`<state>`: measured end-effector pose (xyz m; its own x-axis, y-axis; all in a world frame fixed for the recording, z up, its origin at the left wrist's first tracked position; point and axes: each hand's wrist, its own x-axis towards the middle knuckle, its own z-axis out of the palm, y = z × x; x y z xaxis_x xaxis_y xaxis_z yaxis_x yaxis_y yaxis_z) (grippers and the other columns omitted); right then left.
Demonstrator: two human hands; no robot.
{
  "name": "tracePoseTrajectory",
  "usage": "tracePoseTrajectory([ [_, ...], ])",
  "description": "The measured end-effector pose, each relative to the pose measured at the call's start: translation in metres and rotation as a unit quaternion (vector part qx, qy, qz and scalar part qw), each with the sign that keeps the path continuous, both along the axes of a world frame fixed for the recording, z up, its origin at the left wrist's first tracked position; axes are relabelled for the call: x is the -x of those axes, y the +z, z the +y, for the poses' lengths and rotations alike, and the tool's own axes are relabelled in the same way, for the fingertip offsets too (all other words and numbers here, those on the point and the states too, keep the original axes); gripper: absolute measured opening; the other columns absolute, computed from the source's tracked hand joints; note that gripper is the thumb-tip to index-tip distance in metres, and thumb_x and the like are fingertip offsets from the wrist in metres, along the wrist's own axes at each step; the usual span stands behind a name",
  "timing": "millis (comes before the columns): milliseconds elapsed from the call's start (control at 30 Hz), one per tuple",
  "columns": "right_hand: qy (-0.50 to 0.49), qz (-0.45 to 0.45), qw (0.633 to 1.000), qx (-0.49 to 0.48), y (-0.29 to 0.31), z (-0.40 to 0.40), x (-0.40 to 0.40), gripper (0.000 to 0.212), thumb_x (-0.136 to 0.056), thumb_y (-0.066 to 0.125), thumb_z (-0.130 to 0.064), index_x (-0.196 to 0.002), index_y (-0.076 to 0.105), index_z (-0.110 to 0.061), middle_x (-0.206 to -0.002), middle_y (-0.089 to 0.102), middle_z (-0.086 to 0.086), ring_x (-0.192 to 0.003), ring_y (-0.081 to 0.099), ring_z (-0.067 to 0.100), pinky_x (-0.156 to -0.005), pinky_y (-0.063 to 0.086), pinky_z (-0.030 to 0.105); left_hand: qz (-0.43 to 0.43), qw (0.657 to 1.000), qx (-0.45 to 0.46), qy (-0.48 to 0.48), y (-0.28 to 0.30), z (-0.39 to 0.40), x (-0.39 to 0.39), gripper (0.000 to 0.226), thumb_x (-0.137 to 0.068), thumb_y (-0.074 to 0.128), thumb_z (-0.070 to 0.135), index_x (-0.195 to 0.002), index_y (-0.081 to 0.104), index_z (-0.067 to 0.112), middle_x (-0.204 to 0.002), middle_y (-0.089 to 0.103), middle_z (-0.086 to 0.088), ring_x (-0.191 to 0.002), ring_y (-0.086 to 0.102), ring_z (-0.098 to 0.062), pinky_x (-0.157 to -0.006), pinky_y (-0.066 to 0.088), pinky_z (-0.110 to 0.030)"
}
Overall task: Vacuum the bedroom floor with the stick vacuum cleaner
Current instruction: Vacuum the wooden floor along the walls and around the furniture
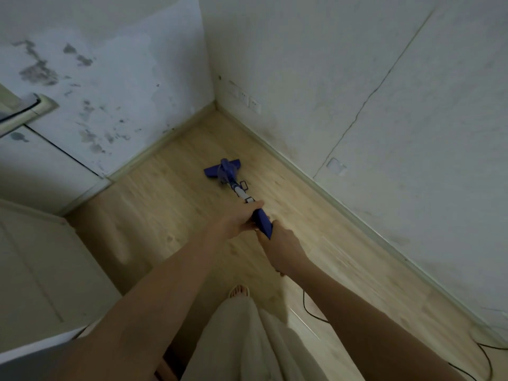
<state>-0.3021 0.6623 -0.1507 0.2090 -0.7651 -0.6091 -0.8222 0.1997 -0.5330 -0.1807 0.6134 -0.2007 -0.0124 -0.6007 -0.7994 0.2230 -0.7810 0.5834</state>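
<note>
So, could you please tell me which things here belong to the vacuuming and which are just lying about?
Part of the job:
- vacuum, gripped by left hand and right hand
- its floor head
- black cord
- wood floor

Just there:
- wall sockets
- door
- stained wall

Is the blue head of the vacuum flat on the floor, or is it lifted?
Flat, as far as visible: the vacuum head lies on the wooden floor with no gap showing, near the room's corner.

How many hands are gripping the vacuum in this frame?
2. The left hand holds the stick vacuum higher up the blue handle; the right hand grips its rear end, nearer the body.
</note>
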Motion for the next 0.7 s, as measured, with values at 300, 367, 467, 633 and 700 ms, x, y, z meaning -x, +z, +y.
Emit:
tracePoseTrajectory([
  [300, 0.007, 0.000, 0.998, -0.064, 0.047, 0.078, 0.060, 0.014, -0.103, 0.040, -0.029, -0.110, 0.037, -0.019, -0.076, 0.056, 0.004, -0.047, 0.055, 0.013, -0.046, 0.053, 0.028, -0.017, 1.000, 0.015, 0.004, 0.023, 0.084, 0.057, 0.029, -0.092, 0.062, 0.020, -0.111, 0.052, 0.001, -0.096, 0.061, -0.012, -0.083, 0.064, -0.023, -0.065, 0.057, -0.030],
  [367, 0.008, 0.001, 0.998, -0.067, 0.059, 0.097, 0.073, 0.011, -0.103, 0.040, -0.028, -0.104, 0.036, -0.018, -0.073, 0.054, 0.003, -0.047, 0.053, 0.013, -0.046, 0.052, 0.026, -0.016, 1.000, 0.014, 0.012, 0.030, 0.104, 0.070, 0.029, -0.093, 0.061, 0.019, -0.112, 0.052, 0.001, -0.098, 0.061, -0.012, -0.084, 0.064, -0.023, -0.067, 0.056, -0.032],
  [467, 0.007, 0.000, 0.998, -0.067, 0.073, 0.122, 0.094, 0.012, -0.103, 0.039, -0.028, -0.101, 0.038, -0.016, -0.071, 0.053, 0.003, -0.046, 0.052, 0.013, -0.042, 0.049, 0.024, -0.001, 1.000, 0.015, 0.022, 0.038, 0.130, 0.092, 0.021, -0.092, 0.061, 0.018, -0.105, 0.054, 0.002, -0.096, 0.062, -0.012, -0.087, 0.064, -0.026, -0.075, 0.056, -0.037],
  [633, 0.005, 0.021, 1.000, -0.016, 0.084, 0.155, 0.135, 0.017, -0.102, 0.042, -0.030, -0.111, 0.042, -0.015, -0.074, 0.052, 0.002, -0.044, 0.051, 0.011, -0.031, 0.039, 0.020, 0.004, 1.000, 0.014, 0.005, 0.052, 0.158, 0.134, 0.014, -0.093, 0.060, 0.016, -0.099, 0.055, 0.004, -0.095, 0.063, -0.013, -0.086, 0.064, -0.025, -0.074, 0.057, -0.035],
  [700, -0.005, 0.021, 1.000, -0.007, 0.086, 0.166, 0.147, 0.017, -0.102, 0.042, -0.031, -0.108, 0.041, -0.015, -0.073, 0.053, 0.002, -0.044, 0.051, 0.011, -0.031, 0.037, 0.019, 0.000, 1.000, 0.009, -0.005, 0.057, 0.167, 0.146, 0.016, -0.093, 0.060, 0.017, -0.100, 0.055, 0.003, -0.093, 0.063, -0.012, -0.083, 0.064, -0.024, -0.071, 0.057, -0.034],
])
